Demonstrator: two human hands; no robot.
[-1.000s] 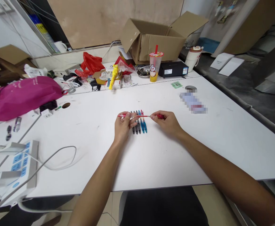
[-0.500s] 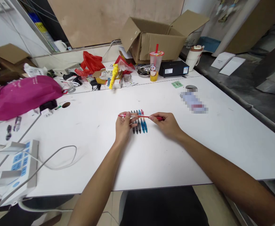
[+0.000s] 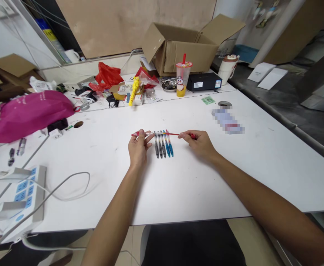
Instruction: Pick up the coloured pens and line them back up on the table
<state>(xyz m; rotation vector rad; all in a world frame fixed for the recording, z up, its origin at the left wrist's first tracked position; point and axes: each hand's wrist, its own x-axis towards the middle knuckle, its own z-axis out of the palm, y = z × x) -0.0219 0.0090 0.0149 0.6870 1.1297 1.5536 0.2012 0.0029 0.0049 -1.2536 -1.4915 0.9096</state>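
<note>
My left hand [image 3: 138, 147] pinches the clear barrel of a red-ended pen [image 3: 135, 134] between thumb and fingers, level above the table. From its right end a thin red ink refill [image 3: 174, 134] runs across to my right hand [image 3: 199, 142]. My right thumb and fingers are closed on the refill, and a red piece [image 3: 193, 136] shows among those fingers. Below and between the hands, several click pens lie side by side on the table: three with dark grips [image 3: 160, 149] and two with blue grips [image 3: 169, 149].
On the left are a magenta bag [image 3: 34, 112] and a white power strip [image 3: 34, 192] with a looping cable. Along the back stand a drink cup [image 3: 183, 79], a black box [image 3: 205, 81] and an open cardboard carton [image 3: 188, 55]. A tape roll [image 3: 224, 103] lies right of them.
My left hand has shifted left with the pen barrel and my right hand slightly right, so more of the red refill shows between them. The pens on the table are less covered.
</note>
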